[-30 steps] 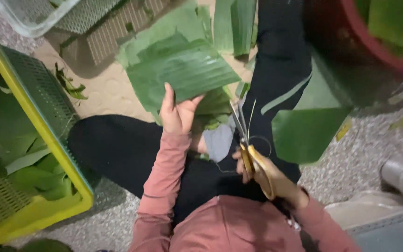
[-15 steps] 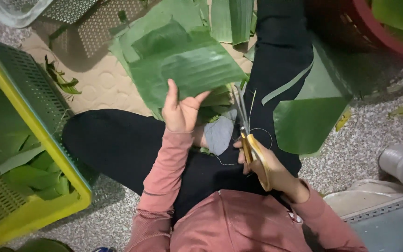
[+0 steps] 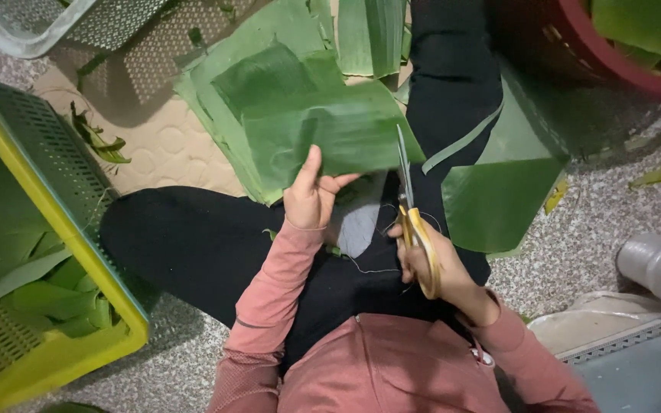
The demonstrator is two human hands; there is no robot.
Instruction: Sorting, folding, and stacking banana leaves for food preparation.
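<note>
Where the floor meets the left edge of the view, a yellow crate [image 3: 78, 252] stands with a green mesh wall, and cut leaf pieces [image 3: 32, 283] lie piled inside it. Just beside it, on a tan mat [image 3: 162, 145], a few thin leaf scraps [image 3: 97, 138] lie loose. Above them a pale perforated basket [image 3: 32, 30] sits at the top edge.

Further right, a stack of large green leaves [image 3: 231, 107] lies spread on the mat in front of the person's black-clad legs. The left hand [image 3: 311, 195], in a pink sleeve, holds the top leaf piece [image 3: 330, 134] by its lower edge, the thumb raised against the near face and the fingers [image 3: 338, 182] curled round behind, pinching it.

The right hand [image 3: 430, 264] grips yellow-handled scissors [image 3: 411, 206], fingers closed through the loops. The blades point up and away, their tips at the right edge of the held piece; whether they are cutting into it I cannot tell.

To the right, another leaf piece [image 3: 499, 191] lies across the leg, with a narrow strip [image 3: 460, 141] curling off it. A red tub [image 3: 621, 69] holding more leaves stands at the top right, and a grey pipe [image 3: 659, 264] lies at the right edge.
</note>
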